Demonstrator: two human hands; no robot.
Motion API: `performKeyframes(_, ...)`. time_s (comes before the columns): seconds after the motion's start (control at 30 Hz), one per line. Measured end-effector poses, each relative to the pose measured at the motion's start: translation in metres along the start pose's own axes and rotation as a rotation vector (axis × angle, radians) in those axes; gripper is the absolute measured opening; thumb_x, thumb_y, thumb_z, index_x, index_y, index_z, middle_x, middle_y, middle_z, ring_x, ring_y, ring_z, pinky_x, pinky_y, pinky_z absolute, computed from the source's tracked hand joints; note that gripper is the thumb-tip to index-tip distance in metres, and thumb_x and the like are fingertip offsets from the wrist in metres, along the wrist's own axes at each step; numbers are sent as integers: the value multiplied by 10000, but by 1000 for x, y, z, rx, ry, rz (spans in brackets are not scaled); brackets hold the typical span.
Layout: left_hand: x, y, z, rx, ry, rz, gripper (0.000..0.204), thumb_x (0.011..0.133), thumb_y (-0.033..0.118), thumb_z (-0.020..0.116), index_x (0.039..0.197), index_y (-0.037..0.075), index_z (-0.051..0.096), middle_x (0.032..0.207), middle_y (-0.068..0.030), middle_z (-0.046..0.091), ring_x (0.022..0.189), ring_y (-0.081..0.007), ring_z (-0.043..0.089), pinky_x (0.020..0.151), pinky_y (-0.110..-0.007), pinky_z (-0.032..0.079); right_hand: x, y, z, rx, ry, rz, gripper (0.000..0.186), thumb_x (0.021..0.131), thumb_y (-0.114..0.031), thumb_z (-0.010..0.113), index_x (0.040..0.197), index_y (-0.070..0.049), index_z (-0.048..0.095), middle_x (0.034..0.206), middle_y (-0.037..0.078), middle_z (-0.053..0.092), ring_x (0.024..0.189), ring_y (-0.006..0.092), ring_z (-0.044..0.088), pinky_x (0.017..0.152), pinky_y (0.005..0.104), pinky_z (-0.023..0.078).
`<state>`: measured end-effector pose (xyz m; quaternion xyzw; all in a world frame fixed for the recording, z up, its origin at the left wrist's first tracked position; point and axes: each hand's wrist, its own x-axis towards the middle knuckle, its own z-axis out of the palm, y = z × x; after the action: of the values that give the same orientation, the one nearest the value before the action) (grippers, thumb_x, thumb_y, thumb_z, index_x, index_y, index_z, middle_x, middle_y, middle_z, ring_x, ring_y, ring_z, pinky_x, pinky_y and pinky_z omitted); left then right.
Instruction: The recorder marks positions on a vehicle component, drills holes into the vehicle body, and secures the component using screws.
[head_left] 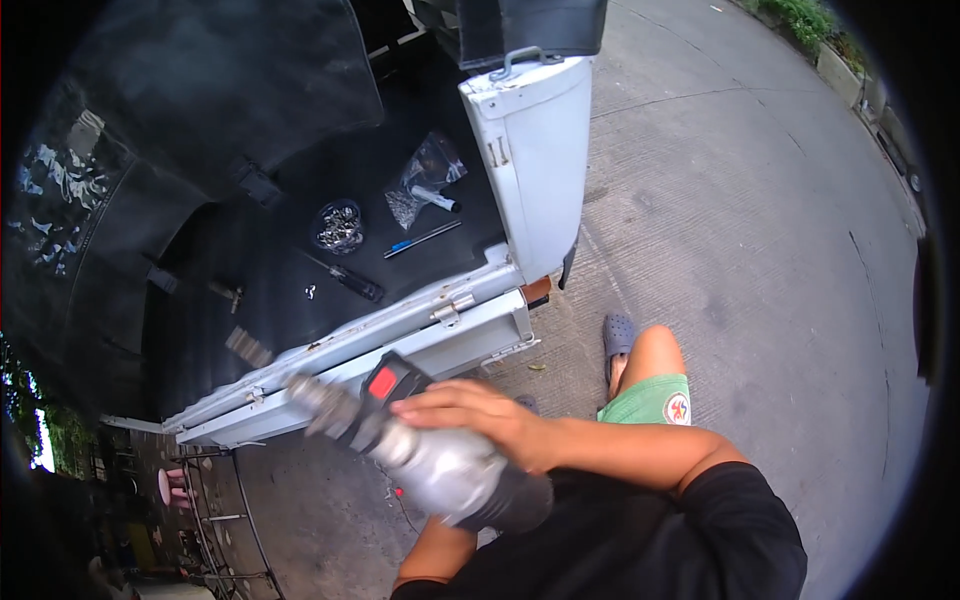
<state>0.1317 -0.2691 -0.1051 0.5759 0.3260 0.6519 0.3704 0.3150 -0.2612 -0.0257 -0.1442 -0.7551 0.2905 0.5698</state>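
A drill-like power tool (pixel 450 475) with a silver-grey body, black rear and long metal nose is tilted in front of me, blurred by motion. My right hand (pixel 485 415) is closed over its top, fingers on the black part with a red patch (pixel 382 382). Only the forearm (pixel 435 555) of my left side shows; the tool hides that hand. Beyond the nose lies a screwdriver (pixel 358 284) with a dark handle. Near it stand a round tub (pixel 338 226) of small metal pieces and a clear bag (pixel 437 160) with small bits inside.
A dark vehicle bed (pixel 290 250) spreads ahead, bordered by a pale metal tailgate (pixel 420 345) and corner post (pixel 540 150). A blue-and-grey pen-like rod (pixel 425 238) and a white tube (pixel 436 197) lie there. A metal rack (pixel 235 515) and pink stool (pixel 172 487) stand left.
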Motion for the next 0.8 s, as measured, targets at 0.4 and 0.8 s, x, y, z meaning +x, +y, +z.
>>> performKeyframes(0.4, 152, 42, 148, -64, -276, 384, 407, 938, 212, 696, 1248, -51, 682, 1176, -155, 579, 1041, -222, 579, 869, -354, 510, -64, -101, -56, -770, 539, 502, 402, 878, -41, 732, 1269, 37, 682, 1252, 178, 700, 1089, 267, 722, 897, 313, 586)
performKeyframes(0.8, 220, 20, 239, -352, -422, 153, 609, 1101, 570, 421, 946, 0, 571, 851, -22, 559, 827, -107, 488, 797, -303, 441, -13, -124, -60, -1230, 602, 551, 281, 901, -78, 799, 1172, -57, 728, 1080, 77, 756, 1027, 248, 714, 916, 370, 547)
